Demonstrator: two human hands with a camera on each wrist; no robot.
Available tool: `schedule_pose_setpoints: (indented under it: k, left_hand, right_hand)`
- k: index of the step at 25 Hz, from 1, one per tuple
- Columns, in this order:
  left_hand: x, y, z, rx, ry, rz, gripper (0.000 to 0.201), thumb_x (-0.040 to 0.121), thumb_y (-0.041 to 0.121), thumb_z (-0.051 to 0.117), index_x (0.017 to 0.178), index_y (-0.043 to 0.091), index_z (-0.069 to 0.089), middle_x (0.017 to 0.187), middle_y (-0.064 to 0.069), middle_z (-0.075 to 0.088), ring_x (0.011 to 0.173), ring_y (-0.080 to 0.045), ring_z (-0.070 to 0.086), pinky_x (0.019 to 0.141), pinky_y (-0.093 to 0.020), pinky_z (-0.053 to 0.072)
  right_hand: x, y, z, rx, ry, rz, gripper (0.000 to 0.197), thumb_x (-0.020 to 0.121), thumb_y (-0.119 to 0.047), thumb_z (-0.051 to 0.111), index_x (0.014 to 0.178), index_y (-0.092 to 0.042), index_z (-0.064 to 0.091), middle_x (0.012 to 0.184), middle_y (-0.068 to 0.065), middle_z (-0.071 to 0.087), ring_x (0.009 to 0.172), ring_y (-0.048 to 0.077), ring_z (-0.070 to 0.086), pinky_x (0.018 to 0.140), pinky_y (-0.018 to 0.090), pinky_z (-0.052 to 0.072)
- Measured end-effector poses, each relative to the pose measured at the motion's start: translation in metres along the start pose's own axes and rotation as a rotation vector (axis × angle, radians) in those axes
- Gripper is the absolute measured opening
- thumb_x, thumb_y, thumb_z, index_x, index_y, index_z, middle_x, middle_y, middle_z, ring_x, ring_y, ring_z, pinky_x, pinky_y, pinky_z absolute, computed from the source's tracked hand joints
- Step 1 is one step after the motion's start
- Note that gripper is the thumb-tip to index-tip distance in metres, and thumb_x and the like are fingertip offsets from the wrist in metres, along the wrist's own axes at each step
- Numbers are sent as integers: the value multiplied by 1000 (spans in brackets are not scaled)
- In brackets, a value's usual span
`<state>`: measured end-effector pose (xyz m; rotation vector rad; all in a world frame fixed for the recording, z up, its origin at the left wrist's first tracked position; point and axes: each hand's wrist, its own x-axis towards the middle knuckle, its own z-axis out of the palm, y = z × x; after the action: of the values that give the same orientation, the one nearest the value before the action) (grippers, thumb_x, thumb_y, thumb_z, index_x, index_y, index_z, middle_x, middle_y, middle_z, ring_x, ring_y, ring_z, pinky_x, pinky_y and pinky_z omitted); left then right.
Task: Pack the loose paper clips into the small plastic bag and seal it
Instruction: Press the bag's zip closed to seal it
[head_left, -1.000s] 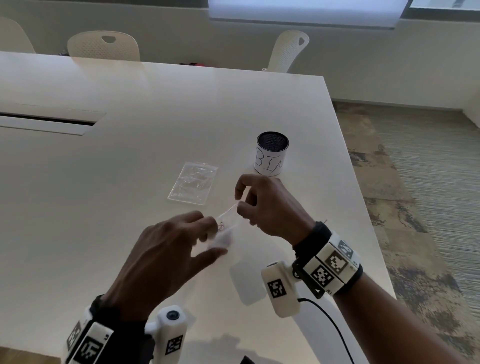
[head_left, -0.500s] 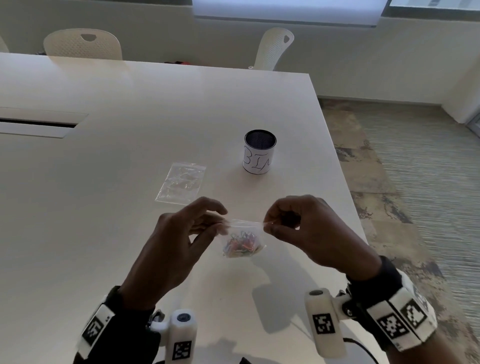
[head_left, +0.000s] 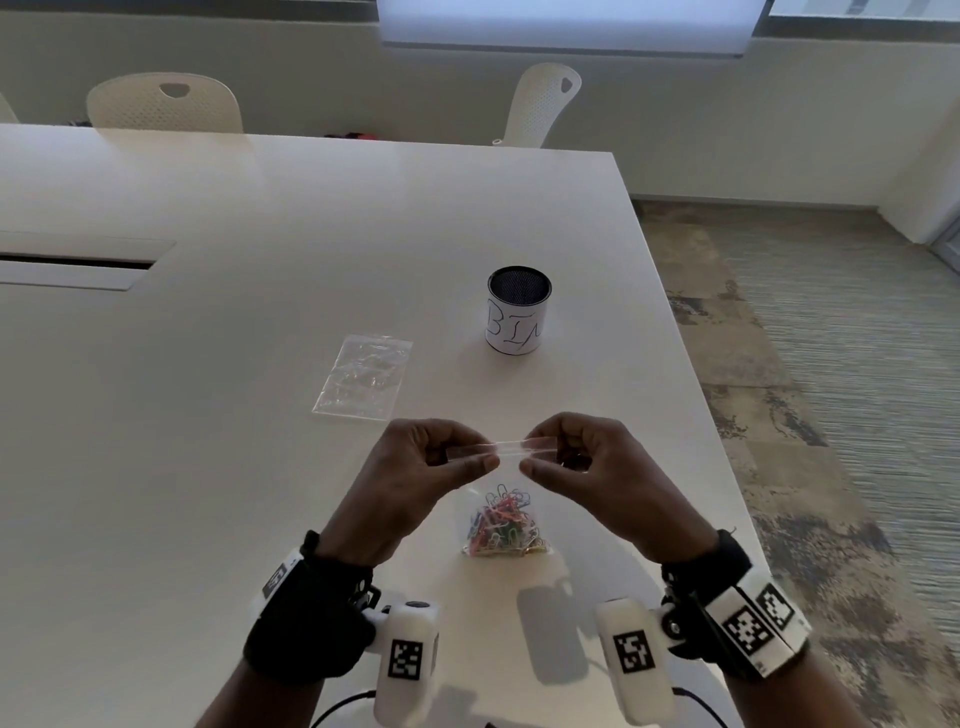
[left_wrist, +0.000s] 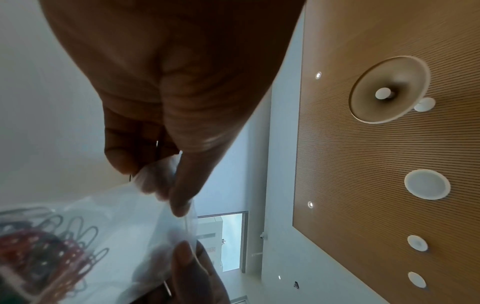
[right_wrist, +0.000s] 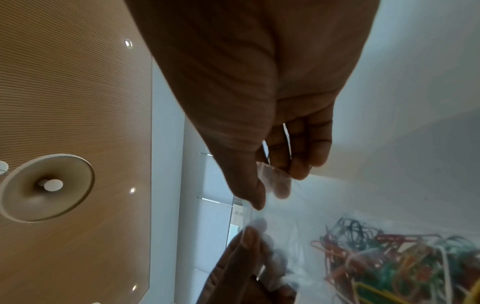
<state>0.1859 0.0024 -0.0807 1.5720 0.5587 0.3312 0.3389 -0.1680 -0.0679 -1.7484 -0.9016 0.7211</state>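
Observation:
A small clear plastic bag (head_left: 506, 486) hangs above the white table (head_left: 260, 312), and a heap of coloured paper clips (head_left: 501, 522) fills its bottom. My left hand (head_left: 467, 460) pinches the bag's top strip near its left end. My right hand (head_left: 540, 460) pinches the same strip on the right, a short gap from the left thumb. The left wrist view shows thumb and fingers pinching the bag (left_wrist: 145, 216), with the paper clips (left_wrist: 46, 251) blurred below. In the right wrist view the thumb presses the strip of the bag (right_wrist: 275, 207) above the paper clips (right_wrist: 389, 253).
A second clear bag (head_left: 363, 383) lies flat on the table beyond my left hand. A dark mesh cup (head_left: 518, 310) with a white hand-written label stands further back right. The table's right edge (head_left: 717, 415) runs close to my right hand. White chairs (head_left: 163, 104) stand at the far side.
The bag has turned upright and now hangs with the clips at the bottom. Both hands have come to its top strip, closer together than half a second ago.

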Motion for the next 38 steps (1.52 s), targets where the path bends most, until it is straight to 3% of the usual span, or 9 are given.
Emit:
schedule_pose_setpoints:
  k: [5, 10, 17, 20, 24, 27, 31, 35, 38]
  left_hand:
    - [5, -3, 0, 6, 1, 5, 11, 87, 6, 84, 98, 3, 83, 89, -11, 84, 77, -7, 74, 70, -14, 55]
    - [7, -5, 1, -4, 0, 28, 11, 87, 5, 84, 98, 2, 83, 91, -13, 84, 85, -15, 78, 78, -20, 61]
    - [10, -11, 8, -32, 23, 55, 1, 90, -1, 80, 90, 0, 79, 89, -25, 78, 82, -24, 72, 81, -39, 59]
    - [8, -13, 11, -22, 34, 81, 2, 91, 0, 79, 91, 2, 78, 89, -19, 79, 83, -21, 75, 81, -35, 61]
    - [8, -14, 8, 23, 2, 98, 2, 91, 6, 81, 92, 8, 81, 90, -11, 81, 86, -17, 77, 84, -33, 62]
    - [10, -15, 9, 104, 22, 121, 4, 92, 7, 80, 89, 11, 80, 86, -7, 79, 82, -14, 74, 82, -37, 61]
    - [7, -16, 14, 28, 60, 113, 4, 89, 8, 84, 91, 7, 81, 88, -8, 82, 84, -16, 78, 80, -28, 61]
    - [2, -20, 4, 34, 122, 111, 10, 85, 16, 87, 85, 10, 79, 84, -7, 80, 81, -17, 74, 81, -33, 60]
    - [1, -22, -2, 118, 93, 171, 20, 86, 20, 87, 72, 17, 72, 77, 2, 71, 74, -17, 63, 74, -39, 52]
  right_hand:
    - [5, 8, 12, 30, 40, -60, 7, 89, -19, 80, 93, -14, 77, 88, 6, 78, 85, 26, 74, 78, 33, 60]
    - [8, 13, 13, 132, 47, -72, 9, 89, -14, 80, 95, -8, 77, 92, 5, 81, 91, 15, 78, 81, 28, 61]
    - [14, 18, 23, 175, 105, -109, 5, 89, -10, 79, 88, -6, 76, 87, 9, 78, 88, 26, 77, 81, 35, 62]
    - [13, 20, 29, 167, 143, -127, 6, 89, -8, 78, 85, -8, 75, 83, 12, 77, 85, 35, 74, 78, 41, 61]
    - [10, 22, 22, 136, 102, -128, 4, 90, -13, 79, 91, -11, 76, 88, 5, 79, 85, 20, 76, 80, 36, 62]
    - [11, 22, 18, 30, 109, -159, 3, 92, -15, 76, 89, -14, 74, 81, -4, 75, 74, 9, 69, 73, 34, 57]
    - [11, 22, 20, -60, 152, -189, 8, 93, -15, 73, 85, -18, 71, 74, -8, 69, 67, 36, 60, 63, 51, 50]
    - [9, 22, 9, -16, 178, -142, 6, 92, -16, 76, 86, -16, 73, 79, -2, 73, 71, 18, 64, 70, 46, 53]
    - [7, 22, 3, -44, 139, -132, 5, 93, -19, 74, 89, -19, 74, 83, -2, 74, 77, 22, 66, 72, 42, 55]
